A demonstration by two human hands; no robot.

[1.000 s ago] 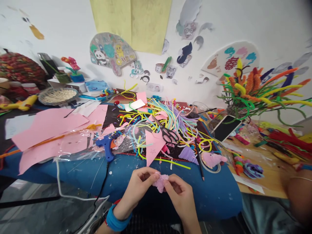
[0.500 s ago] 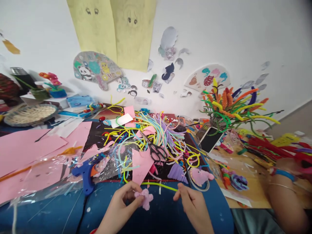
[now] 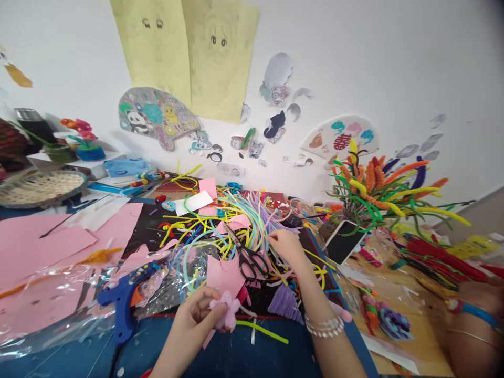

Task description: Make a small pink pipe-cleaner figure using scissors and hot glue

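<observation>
A pink fuzzy flower shape (image 3: 227,312) is pinched between the thumb and fingers of my left hand (image 3: 199,317), just above the blue table edge. My right hand (image 3: 290,251) reaches into the pile of pastel pipe cleaners (image 3: 254,212), its fingertips drawn together among the strands; what they hold, if anything, is hidden. Black-handled scissors (image 3: 252,262) lie on the pile between my hands. Beside them is a cut piece of pink paper (image 3: 222,275). A yellow-green pipe cleaner (image 3: 268,333) rests near the front edge, and a ribbed purple piece (image 3: 284,303) lies below my right wrist.
On the left, a blue glue gun (image 3: 120,310) sits by clear plastic wrap and large pink sheets (image 3: 35,247). A phone (image 3: 343,242) leans before a bunch of colourful pipe-cleaner stems (image 3: 374,189). Another person's forearm (image 3: 472,336) is at the far right.
My right hand has moved forward from the front edge to the pipe-cleaner pile. The left hand still holds the pink flower shape, now slightly nearer the paper. The view has shifted a little.
</observation>
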